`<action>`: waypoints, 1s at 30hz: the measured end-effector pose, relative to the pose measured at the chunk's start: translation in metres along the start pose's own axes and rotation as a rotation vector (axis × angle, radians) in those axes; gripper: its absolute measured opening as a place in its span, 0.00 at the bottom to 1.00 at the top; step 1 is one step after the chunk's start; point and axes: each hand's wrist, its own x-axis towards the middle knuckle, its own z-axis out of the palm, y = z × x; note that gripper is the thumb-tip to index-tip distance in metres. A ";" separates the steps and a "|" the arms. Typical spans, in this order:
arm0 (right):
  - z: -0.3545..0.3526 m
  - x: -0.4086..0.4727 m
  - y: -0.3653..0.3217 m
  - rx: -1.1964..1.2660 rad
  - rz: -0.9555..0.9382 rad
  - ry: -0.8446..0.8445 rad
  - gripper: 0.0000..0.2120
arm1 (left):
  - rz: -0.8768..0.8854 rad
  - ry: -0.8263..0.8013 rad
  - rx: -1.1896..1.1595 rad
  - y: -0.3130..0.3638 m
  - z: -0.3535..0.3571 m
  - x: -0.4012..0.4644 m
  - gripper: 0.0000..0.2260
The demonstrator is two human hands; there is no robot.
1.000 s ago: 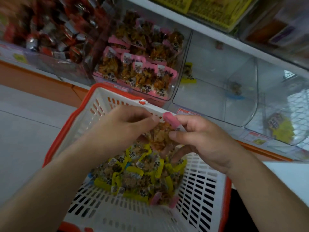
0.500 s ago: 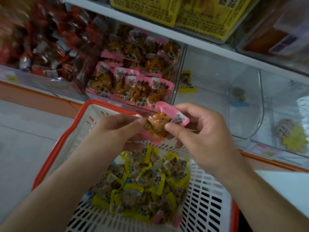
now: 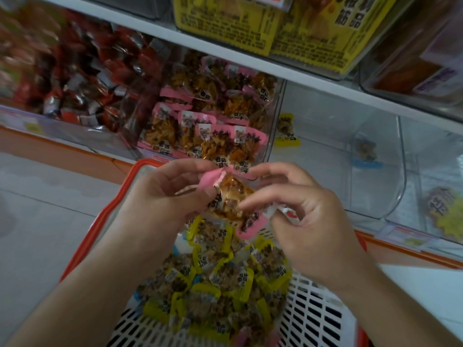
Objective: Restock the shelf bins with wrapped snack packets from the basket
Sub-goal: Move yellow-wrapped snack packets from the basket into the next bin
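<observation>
1. Pink-edged wrapper, brown snack inside: I see one pink packet held between both hands, above the far rim of the basket.
2. My left hand pinches the packet's upper pink end between thumb and fingertips.
3. My right hand has its fingers curled onto the packet's lower right side; a small white and red scrap shows under its thumb, and I cannot tell what that is.
4. White with an orange rim, the basket holds a heap of yellow packets below the hands.
5. Just beyond the hands, the clear pink bin on the shelf is full of matching packets.
6. To its right stands a nearly bare clear bin with a single yellow packet; to its left, a bin of red packets.
</observation>
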 end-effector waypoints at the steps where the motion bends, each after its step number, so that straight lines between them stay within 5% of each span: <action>1: -0.001 0.002 0.002 0.116 0.045 -0.023 0.31 | 0.012 0.005 -0.012 0.000 -0.001 0.000 0.15; 4: -0.007 0.007 0.005 0.414 0.183 -0.042 0.24 | 0.040 0.007 -0.020 0.001 -0.003 -0.001 0.13; 8: -0.001 0.012 0.007 0.368 0.229 -0.030 0.14 | 0.030 0.006 -0.029 0.002 -0.002 0.000 0.13; 14: 0.008 0.015 0.004 0.423 0.325 0.032 0.19 | -0.044 0.018 -0.132 0.006 -0.005 0.002 0.16; 22: 0.018 0.021 0.004 0.377 0.341 0.186 0.13 | -0.185 -0.280 0.233 0.002 0.005 -0.012 0.19; 26: 0.020 0.016 0.004 0.230 0.242 0.224 0.08 | -0.160 -0.120 0.194 -0.003 0.003 -0.009 0.18; 30: 0.028 0.014 -0.002 0.205 0.221 0.091 0.18 | -0.097 -0.101 0.115 0.001 0.005 -0.009 0.15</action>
